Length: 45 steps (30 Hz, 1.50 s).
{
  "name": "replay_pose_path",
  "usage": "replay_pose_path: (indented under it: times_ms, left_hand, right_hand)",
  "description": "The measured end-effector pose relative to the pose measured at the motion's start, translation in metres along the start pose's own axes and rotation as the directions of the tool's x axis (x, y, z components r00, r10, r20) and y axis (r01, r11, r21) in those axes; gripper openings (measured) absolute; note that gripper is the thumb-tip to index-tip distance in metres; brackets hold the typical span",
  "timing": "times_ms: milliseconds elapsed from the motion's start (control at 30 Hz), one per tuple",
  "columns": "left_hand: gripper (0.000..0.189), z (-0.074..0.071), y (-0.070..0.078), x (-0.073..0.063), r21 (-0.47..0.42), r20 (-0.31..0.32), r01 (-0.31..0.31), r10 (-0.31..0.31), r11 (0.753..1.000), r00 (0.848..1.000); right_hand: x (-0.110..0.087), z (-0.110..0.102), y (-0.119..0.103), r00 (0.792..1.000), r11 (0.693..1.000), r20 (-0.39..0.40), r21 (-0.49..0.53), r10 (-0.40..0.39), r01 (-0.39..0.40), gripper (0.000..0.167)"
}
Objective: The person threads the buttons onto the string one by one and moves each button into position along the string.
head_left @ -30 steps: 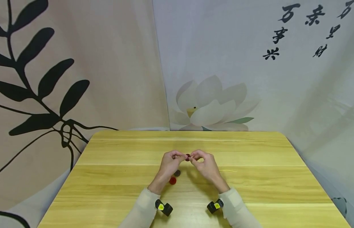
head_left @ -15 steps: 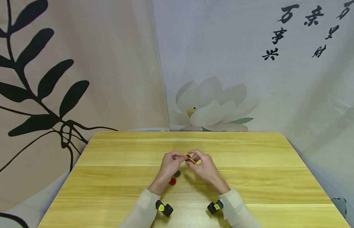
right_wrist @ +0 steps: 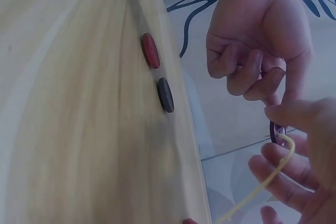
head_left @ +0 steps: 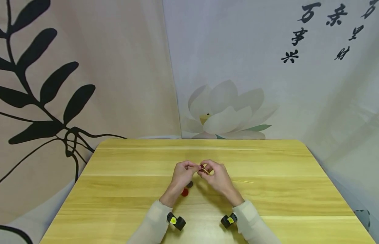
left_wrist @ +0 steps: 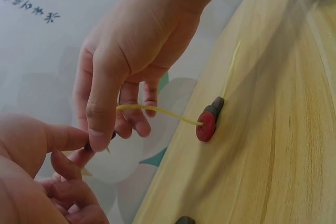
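Note:
My left hand (head_left: 184, 173) and right hand (head_left: 219, 177) meet over the middle of the table. Between their fingertips is a dark red button (right_wrist: 279, 132), which the left hand pinches by its edge. The right thumb and fingers also grip it. A yellow cord (right_wrist: 283, 161) passes at the button's face and droops down past the right fingers. In the left wrist view the cord runs to a bright red button (left_wrist: 206, 126) on the table, beside dark grey pieces (left_wrist: 216, 107). In the head view the right hand hides these.
A loose red button (head_left: 184, 192) and a dark grey button (head_left: 190, 184) lie beside the left wrist. Cord tail (head_left: 242, 181) extends right of the right hand on the wooden table (head_left: 287, 200). A printed cloth (head_left: 140, 67) hangs behind.
One second ago both hands' fingertips were close together at the button. Since then the right fingers have spread around it, and a stretch of yellow cord shows between them. The left hand has barely moved.

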<state>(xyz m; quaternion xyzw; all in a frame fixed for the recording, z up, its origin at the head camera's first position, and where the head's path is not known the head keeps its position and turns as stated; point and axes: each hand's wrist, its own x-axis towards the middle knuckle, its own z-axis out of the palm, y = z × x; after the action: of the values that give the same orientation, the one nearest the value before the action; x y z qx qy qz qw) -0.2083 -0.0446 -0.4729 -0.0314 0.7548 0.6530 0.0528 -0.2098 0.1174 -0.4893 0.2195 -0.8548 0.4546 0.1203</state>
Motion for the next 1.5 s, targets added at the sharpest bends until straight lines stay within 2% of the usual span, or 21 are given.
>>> replay_pose_path:
  times_ms: [300,567,767,1000,1233,1500]
  left_hand:
    - [0.011,-0.001,0.0,0.0,-0.006,0.005,0.007,-0.007,1.0,1.0]
    - [0.014,-0.002,-0.001,-0.002,-0.008,0.014,-0.013,0.014,1.0,1.0]
    - [0.017,-0.002,-0.001,0.0,0.001,0.016,-0.019,0.019,1.0,1.0]
    - [0.021,-0.007,-0.005,0.002,0.025,-0.008,-0.008,0.008,1.0,1.0]
    - [0.023,-0.009,-0.006,0.001,0.03,0.042,-0.017,0.016,0.999,0.999]
    - [0.022,-0.008,-0.008,0.001,0.034,0.064,-0.014,0.012,0.999,0.998]
  right_hand:
    - [0.0,0.002,-0.001,1.0,0.999,-0.015,-0.034,-0.008,0.008,0.026]
    - [-0.002,0.004,0.0,1.0,1.0,-0.026,-0.021,-0.009,0.008,0.027]
    - [-0.003,0.002,0.0,1.0,1.0,-0.021,-0.009,0.014,-0.014,0.027]
    - [-0.004,-0.003,-0.002,0.997,0.995,-0.024,0.062,0.08,-0.078,0.027]
    - [-0.005,-0.006,0.0,0.995,0.986,0.01,0.133,0.1,-0.101,0.027]
    - [-0.004,-0.007,0.0,0.992,0.984,0.061,0.133,0.114,-0.121,0.028]
